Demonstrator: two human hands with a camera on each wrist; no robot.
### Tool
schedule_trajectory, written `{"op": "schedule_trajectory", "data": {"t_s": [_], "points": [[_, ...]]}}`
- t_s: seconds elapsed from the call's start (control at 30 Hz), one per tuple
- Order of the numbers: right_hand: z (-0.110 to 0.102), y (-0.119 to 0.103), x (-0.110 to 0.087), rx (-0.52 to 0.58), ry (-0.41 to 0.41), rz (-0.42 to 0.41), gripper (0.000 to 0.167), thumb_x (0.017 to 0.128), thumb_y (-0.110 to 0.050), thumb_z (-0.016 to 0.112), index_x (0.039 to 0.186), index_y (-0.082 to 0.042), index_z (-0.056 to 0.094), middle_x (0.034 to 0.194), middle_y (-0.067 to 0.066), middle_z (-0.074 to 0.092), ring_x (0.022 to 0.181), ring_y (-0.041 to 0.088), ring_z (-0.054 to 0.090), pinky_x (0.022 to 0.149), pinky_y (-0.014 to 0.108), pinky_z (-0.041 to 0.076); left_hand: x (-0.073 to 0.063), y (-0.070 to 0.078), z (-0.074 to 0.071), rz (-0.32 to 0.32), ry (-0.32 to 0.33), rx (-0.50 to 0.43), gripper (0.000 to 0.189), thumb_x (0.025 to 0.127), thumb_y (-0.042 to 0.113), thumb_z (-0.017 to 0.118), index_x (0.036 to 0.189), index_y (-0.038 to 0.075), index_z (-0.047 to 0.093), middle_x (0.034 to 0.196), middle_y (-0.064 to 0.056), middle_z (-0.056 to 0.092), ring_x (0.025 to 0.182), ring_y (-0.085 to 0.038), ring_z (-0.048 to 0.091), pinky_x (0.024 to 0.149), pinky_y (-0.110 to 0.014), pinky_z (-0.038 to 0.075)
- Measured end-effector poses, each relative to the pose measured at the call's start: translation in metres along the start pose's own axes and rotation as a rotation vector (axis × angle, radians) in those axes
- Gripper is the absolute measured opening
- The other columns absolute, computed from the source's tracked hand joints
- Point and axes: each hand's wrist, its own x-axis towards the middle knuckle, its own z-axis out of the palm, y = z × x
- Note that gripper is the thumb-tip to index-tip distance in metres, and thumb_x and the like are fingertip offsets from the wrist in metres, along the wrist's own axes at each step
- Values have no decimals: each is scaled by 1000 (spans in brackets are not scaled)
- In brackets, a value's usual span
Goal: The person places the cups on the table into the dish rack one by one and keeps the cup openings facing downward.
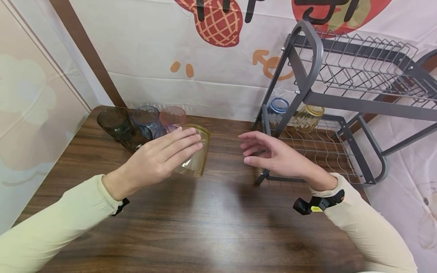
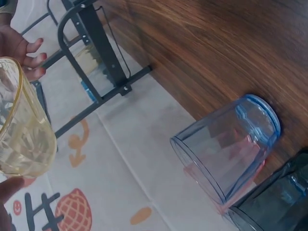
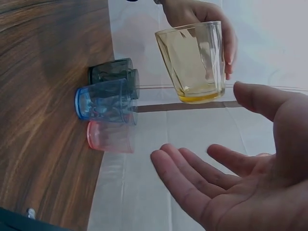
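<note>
Fingers (image 1: 184, 142) of the left hand (image 1: 146, 163) lie almost straight along the outside of a yellow glass (image 1: 198, 155), and the left wrist view shows part of the thumb at its edge; together they appear to hold it lightly, clear of the brown wooden table (image 1: 211, 235). The yellow glass is tipped well off upright, its long axis seeming to run roughly sideways across the person's front. In the right wrist view it narrows to a thicker amber base, with the wide mouth apparently toward the left forearm. The right hand (image 1: 280, 153) faces it across a gap: thumb apart, fingers loosely bent, palm turned inward, nothing held. From those right fingertips the yellow glass lies to the left, seemingly about level with them, so the left hand is plainly the nearer one. Beyond the left hand, a dark glass (image 1: 112, 119), a blue glass (image 1: 145, 115) and a pink glass (image 1: 173, 113) stand grouped toward the table's far left corner. On the opposite side, just past the right hand, a grey metal rack (image 1: 341, 100) holds another blue glass (image 1: 278, 108) and a second yellow glass (image 1: 307, 119) on its lower tier.
</note>
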Motion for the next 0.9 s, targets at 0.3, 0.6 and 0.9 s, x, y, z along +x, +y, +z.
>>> {"op": "schedule_trajectory", "data": {"t_s": [0.3,0.6,0.9], "points": [[8,3,4,98,14,-108,73,94,-3,72,156,-12,34,142,12,53,126,28,59,96,39,58,2,-1,6,143,13,-20,29,102,-8,47,123,-9,65,126,-23,67,117,-38,65,98,-52,55],[23,5,12,163,-2,-149,81,92,-5,74,159,-16,30,147,13,48,129,25,57,97,41,58,4,1,13,218,10,-11,30,102,-5,46,126,-9,64,129,-23,66,118,-37,65,100,-53,54],[41,5,18,271,-43,-226,90,91,0,74,162,-17,21,153,13,40,134,30,52,101,45,56,7,4,19,265,18,-10,31,100,-6,45,126,-9,63,127,-23,67,117,-36,65,99,-53,55]]}}
